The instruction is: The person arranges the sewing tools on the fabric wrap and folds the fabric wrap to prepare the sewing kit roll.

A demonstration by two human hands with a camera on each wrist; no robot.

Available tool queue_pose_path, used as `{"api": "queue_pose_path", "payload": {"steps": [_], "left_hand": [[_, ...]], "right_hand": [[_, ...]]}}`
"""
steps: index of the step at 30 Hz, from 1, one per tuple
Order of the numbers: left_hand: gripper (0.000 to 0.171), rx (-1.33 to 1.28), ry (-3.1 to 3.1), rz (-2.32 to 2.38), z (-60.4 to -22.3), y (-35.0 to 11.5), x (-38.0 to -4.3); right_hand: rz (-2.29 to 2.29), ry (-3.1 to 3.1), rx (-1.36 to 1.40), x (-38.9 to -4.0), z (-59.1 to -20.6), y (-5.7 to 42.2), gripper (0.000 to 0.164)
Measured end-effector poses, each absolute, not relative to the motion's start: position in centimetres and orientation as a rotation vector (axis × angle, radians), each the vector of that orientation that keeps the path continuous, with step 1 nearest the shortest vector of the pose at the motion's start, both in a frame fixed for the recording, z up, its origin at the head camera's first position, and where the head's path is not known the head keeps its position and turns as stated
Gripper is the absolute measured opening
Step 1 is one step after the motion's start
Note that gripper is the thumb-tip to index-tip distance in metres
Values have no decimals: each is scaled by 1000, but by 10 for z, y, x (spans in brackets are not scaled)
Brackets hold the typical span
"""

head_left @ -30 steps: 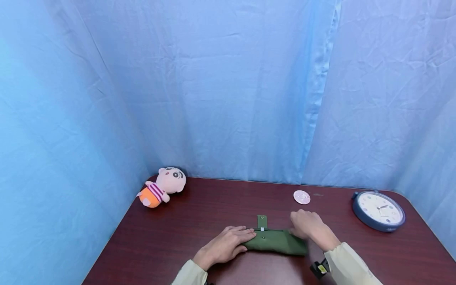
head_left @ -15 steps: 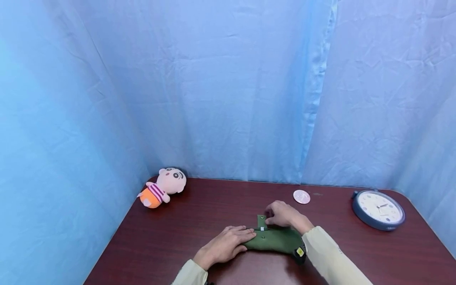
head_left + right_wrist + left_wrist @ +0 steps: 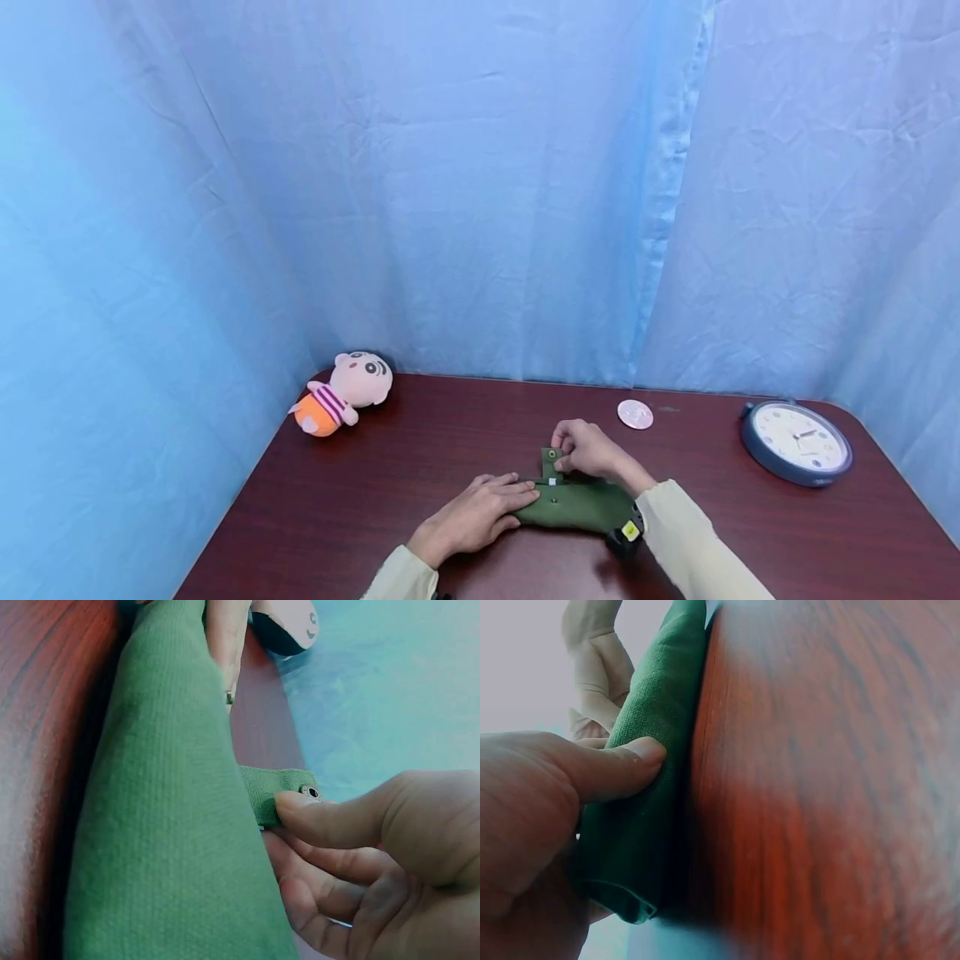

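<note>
A long green cloth pouch (image 3: 581, 506) lies across the table in front of me, with a snap stud on its near face. My left hand (image 3: 476, 512) holds its left end, thumb (image 3: 641, 754) on the near side and fingers over the top. From the pouch's far edge a short green strap (image 3: 552, 463) with a metal snap stands out. My right hand (image 3: 596, 452) pinches this strap between thumb and fingers, as the right wrist view shows up close. The snap (image 3: 310, 793) shows just past my right thumb.
On the dark red table (image 3: 450, 425) a plush doll (image 3: 341, 396) lies at the back left. A round pinkish disc (image 3: 635, 414) lies behind my right hand. A blue-rimmed clock (image 3: 798, 442) lies at the right. Blue curtains (image 3: 480, 208) enclose the table.
My right hand has moved left from the pouch's right end to the strap and now pinches it. The strap has lifted slightly. My left hand has stayed put.
</note>
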State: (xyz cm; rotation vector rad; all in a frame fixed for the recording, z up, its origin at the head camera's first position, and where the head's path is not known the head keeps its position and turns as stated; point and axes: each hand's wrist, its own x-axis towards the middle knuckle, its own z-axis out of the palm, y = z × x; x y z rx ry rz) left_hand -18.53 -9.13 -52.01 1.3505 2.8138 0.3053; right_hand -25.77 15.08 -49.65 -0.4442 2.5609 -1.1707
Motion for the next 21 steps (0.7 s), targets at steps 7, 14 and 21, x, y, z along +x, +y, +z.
{"api": "queue_pose_path", "payload": {"steps": [7, 14, 21], "left_hand": [[45, 1308, 2804, 318, -518, -91, -184], [45, 1288, 2812, 330, -518, -91, -184], [45, 1259, 2795, 327, -516, -91, -184]], "right_hand": [[-1159, 2632, -545, -249, -486, 153, 17], [-1059, 2680, -762, -233, -480, 155, 11], [-950, 2735, -960, -220, -484, 155, 9]]}}
